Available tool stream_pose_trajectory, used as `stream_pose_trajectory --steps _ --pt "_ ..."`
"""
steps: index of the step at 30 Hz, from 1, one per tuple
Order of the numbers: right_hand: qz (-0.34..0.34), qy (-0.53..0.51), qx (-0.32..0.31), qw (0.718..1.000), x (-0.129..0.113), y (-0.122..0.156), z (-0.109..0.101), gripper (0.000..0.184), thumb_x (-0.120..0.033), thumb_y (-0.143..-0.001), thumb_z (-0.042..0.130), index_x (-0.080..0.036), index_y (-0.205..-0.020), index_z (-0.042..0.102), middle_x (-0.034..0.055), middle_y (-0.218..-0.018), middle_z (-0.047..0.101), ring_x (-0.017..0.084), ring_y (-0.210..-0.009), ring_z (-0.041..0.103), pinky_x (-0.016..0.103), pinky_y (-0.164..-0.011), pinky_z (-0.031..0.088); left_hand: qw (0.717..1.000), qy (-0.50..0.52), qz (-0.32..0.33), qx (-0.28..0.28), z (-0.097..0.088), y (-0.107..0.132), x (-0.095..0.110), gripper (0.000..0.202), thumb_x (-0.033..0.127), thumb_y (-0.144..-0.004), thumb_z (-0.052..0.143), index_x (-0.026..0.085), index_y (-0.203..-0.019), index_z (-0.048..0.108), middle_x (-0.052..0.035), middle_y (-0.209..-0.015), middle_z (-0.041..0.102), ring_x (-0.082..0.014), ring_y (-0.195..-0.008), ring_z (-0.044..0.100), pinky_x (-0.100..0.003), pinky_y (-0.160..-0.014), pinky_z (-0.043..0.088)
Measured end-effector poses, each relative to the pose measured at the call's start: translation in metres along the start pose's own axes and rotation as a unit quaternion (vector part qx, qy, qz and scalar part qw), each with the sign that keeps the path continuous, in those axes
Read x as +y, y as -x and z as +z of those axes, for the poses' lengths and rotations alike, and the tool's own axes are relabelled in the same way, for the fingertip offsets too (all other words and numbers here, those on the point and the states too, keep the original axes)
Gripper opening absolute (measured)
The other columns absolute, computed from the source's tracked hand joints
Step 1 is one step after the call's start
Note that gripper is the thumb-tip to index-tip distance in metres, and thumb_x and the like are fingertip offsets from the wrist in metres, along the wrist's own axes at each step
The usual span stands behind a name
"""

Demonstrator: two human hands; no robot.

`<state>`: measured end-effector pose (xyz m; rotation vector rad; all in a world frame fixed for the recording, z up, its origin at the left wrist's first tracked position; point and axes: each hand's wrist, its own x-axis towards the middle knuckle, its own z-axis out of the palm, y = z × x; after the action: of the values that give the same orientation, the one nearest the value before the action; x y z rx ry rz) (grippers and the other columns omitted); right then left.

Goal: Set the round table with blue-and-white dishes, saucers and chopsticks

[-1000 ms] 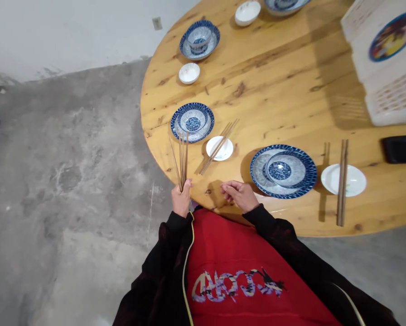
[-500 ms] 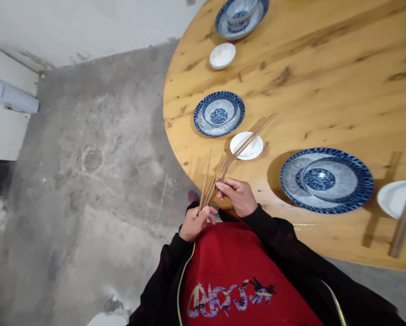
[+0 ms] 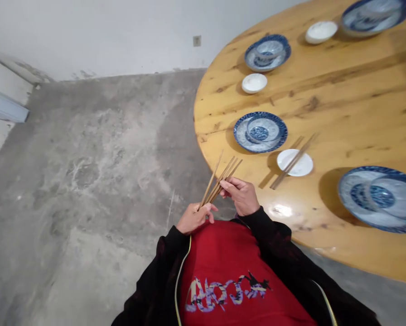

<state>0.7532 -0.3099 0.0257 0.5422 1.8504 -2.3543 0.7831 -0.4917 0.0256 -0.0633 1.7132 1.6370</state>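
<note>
My left hand (image 3: 193,217) is closed around the lower ends of a bundle of several brown chopsticks (image 3: 219,179), which fan up and to the right. My right hand (image 3: 241,195) pinches the same bundle a little higher up. Both hands hover at the near left rim of the round wooden table (image 3: 342,108), in front of my red top. Just beyond them a blue patterned plate with a bowl (image 3: 260,131) sits beside a small white dish (image 3: 295,162) with a pair of chopsticks (image 3: 292,161) laid across it.
Another blue plate and bowl (image 3: 379,197) lie at the right. Further back stand a blue plate set (image 3: 267,52), a white dish (image 3: 253,83), another white dish (image 3: 321,31) and a blue plate (image 3: 373,16). Bare concrete floor (image 3: 87,172) fills the left.
My right hand rose from the table's edge and took hold of the chopstick bundle in my left hand. The bundle tilted to the right, and the view swung left along the table.
</note>
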Motion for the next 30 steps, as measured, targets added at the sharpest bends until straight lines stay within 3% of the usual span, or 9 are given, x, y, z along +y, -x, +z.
stream_pose_trajectory --steps 4,9,12,14,17,20,24,30 --pt "-0.03 0.023 -0.004 0.999 -0.003 -0.012 0.05 0.038 -0.055 -0.072 0.079 -0.021 -0.063 0.066 0.0 -0.054 0.061 0.013 -0.048 0.054 0.026 -0.049 0.047 0.999 0.027 0.012 -0.026 -0.049 0.007 0.003 0.06 0.067 -0.089 0.053 0.011 -0.102 0.072 -0.0022 -0.066 0.066 -0.0046 -0.041 0.034 -0.022 -0.043 0.023" --pt "-0.046 0.054 -0.003 0.997 -0.014 -0.028 0.084 0.041 -0.055 -0.068 0.081 -0.02 -0.058 0.064 0.001 -0.051 0.063 0.012 -0.043 0.054 0.025 -0.046 0.05 0.996 0.081 0.022 -0.03 -0.081 0.002 0.005 0.067 0.07 -0.089 0.053 0.01 -0.114 0.071 -0.0057 -0.072 0.071 -0.0049 -0.04 0.037 -0.022 -0.042 0.026" --pt "-0.071 0.071 0.023 0.995 -0.032 -0.047 0.084 0.037 -0.052 -0.069 0.082 -0.019 -0.061 0.067 0.0006 -0.051 0.064 0.012 -0.042 0.056 0.025 -0.044 0.051 0.988 0.144 0.035 0.045 -0.099 -0.007 0.002 0.067 0.071 -0.085 0.058 0.01 -0.11 0.072 -0.0102 -0.081 0.074 -0.0098 -0.052 0.056 -0.023 -0.05 0.04" --pt "-0.13 0.078 0.087 0.985 -0.052 -0.065 0.076 0.031 -0.047 -0.07 0.081 -0.02 -0.064 0.068 -0.0007 -0.052 0.064 0.012 -0.042 0.056 0.025 -0.044 0.051 0.975 0.179 0.051 0.123 -0.115 -0.013 -0.002 0.064 0.07 -0.082 0.063 0.01 -0.104 0.073 -0.0131 -0.089 0.076 -0.0159 -0.07 0.068 -0.025 -0.063 0.05" --pt "-0.259 0.104 0.231 0.932 -0.085 -0.098 0.062 0.024 -0.04 -0.077 0.076 -0.02 -0.067 0.067 -0.0013 -0.053 0.064 0.013 -0.044 0.058 0.027 -0.047 0.053 0.955 0.205 0.064 0.206 -0.145 -0.02 -0.006 0.063 0.069 -0.082 0.065 0.011 -0.101 0.074 -0.0141 -0.093 0.077 -0.0199 -0.084 0.072 -0.029 -0.078 0.054" --pt "-0.333 0.199 0.314 0.866 -0.107 -0.132 0.055 0.021 -0.038 -0.084 0.069 -0.02 -0.072 0.068 0.0004 -0.058 0.066 0.017 -0.049 0.063 0.033 -0.054 0.055 0.946 0.21 0.051 0.244 -0.175 -0.028 -0.006 0.062 0.069 -0.082 0.065 0.011 -0.102 0.073 -0.0135 -0.092 0.077 -0.0198 -0.081 0.072 -0.029 -0.077 0.054" --pt "-0.324 0.314 0.356 0.818 -0.111 -0.179 0.058 0.019 -0.035 -0.088 0.063 -0.021 -0.075 0.066 0.0037 -0.067 0.066 0.02 -0.059 0.069 0.036 -0.061 0.056 0.944 0.196 0.019 0.266 -0.213 -0.043 0.002 0.062 0.068 -0.079 0.069 0.011 -0.101 0.073 -0.0128 -0.09 0.077 -0.0186 -0.077 0.072 -0.028 -0.072 0.053" --pt "-0.28 0.37 0.384 0.799 -0.106 -0.238 0.063 0.019 -0.033 -0.089 0.06 -0.021 -0.074 0.062 0.0089 -0.076 0.067 0.022 -0.063 0.068 0.038 -0.065 0.056 0.941 0.169 -0.027 0.292 -0.269 -0.074 0.033 0.065 0.071 -0.073 0.072 0.011 -0.1 0.073 -0.012 -0.087 0.077 -0.0192 -0.076 0.072 -0.029 -0.071 0.053"
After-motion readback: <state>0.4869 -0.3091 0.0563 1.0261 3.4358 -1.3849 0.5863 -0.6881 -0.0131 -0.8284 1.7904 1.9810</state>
